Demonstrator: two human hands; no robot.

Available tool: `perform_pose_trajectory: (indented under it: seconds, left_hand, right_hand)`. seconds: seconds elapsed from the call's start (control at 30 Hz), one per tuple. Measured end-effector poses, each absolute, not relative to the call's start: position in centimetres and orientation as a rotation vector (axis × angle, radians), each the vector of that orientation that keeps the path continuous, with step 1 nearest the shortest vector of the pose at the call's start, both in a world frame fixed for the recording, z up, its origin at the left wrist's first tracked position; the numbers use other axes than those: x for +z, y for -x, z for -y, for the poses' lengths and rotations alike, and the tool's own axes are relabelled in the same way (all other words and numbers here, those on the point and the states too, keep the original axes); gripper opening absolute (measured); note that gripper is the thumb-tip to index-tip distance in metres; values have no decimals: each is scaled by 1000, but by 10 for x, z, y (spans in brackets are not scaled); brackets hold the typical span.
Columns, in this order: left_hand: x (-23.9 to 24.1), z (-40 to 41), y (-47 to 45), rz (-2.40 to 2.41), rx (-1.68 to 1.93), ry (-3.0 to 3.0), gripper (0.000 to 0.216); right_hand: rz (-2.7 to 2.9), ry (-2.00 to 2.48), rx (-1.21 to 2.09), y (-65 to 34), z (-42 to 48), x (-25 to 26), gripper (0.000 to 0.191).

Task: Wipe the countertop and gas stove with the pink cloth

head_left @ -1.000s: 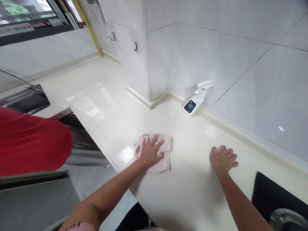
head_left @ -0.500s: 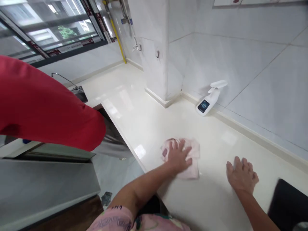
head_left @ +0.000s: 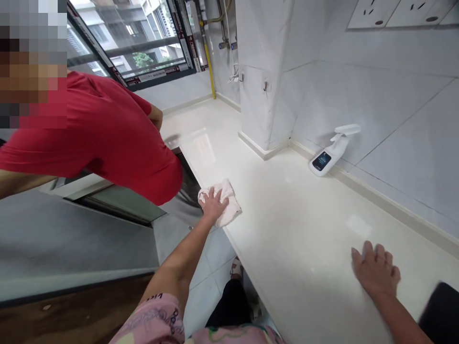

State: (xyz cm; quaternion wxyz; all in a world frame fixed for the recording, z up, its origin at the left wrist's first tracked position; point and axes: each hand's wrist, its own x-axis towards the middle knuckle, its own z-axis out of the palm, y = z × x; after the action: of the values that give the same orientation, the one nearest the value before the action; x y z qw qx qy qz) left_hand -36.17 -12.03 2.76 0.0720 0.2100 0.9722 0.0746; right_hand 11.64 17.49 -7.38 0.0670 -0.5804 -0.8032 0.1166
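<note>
Left hand flat on the cloth

Its fingers are spread over the cloth rather than clenched, probably so downward pressure keeps it under control. The cloth lies at the edge of the worktop; any overhang is hard to tell. The right hand, fingers splayed and holding nothing, rests on the worktop, likely as a prop. Farther off, a spray bottle sits beside the wall, seemingly out of the way. A co-worker in red is at left.

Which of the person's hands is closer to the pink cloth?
The left hand. It lies spread on top of the cloth, at the edge of the counter. The right hand is well apart from the cloth, over the counter's other side.
</note>
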Motion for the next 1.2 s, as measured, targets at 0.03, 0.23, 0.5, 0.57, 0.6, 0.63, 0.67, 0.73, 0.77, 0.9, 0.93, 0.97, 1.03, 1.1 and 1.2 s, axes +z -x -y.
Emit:
perform_pose_trajectory:
  seconds: [0.03,0.23,0.5,0.57,0.6,0.63,0.67,0.73,0.77,0.9,0.93,0.97,1.03,1.1,1.2]
  left_hand:
    - [28,120,362,-2938,231,-583,65]
    - [10,122,280,-2923,259,-752,61]
    - [-27,160,147,-2579,478,-1520,68]
    - [-27,160,154,-2572,453,-1508,67]
    - [-24,158,164,-2607,428,-1453,67]
    - [-20,155,179,-2658,398,-1378,65]
    - [-14,152,197,-2718,362,-1288,64]
    - [-2,144,239,-2828,275,-1094,61]
    - [4,139,261,-2867,229,-1004,61]
    - [19,115,339,-2927,130,-808,64]
    - [20,107,354,-2930,126,-795,65]
    - [20,97,367,-2929,125,-789,66]
    - [19,75,387,-2920,123,-776,69]
    - [18,51,399,-2904,124,-774,71]
    - [18,19,399,-2869,126,-829,74]
  right_hand:
    - [2441,1722,357,-121,-169,-75,83]
    - [2457,1630,306,-136,-142,-77,83]
    - [2422,1600,278,-131,-144,-77,85]
    - [2416,1596,276,-131,-146,-79,86]
    - [2413,1587,274,-131,-146,-80,86]
    - [2401,1577,268,-131,-147,-82,85]
    - [2384,1571,264,-132,-147,-84,84]
    - [2346,1585,274,-133,-141,-90,81]
    - [2325,1603,286,-134,-135,-94,81]
    - [2276,1580,305,-139,-84,-101,80]
    - [2262,1550,282,-139,-67,-99,79]
    - [2249,1525,256,-137,-51,-95,79]
    - [2228,1518,209,-132,-25,-82,77]
    - [2222,1559,184,-125,-13,-70,76]
    - [2234,1605,171,-122,-13,-62,74]
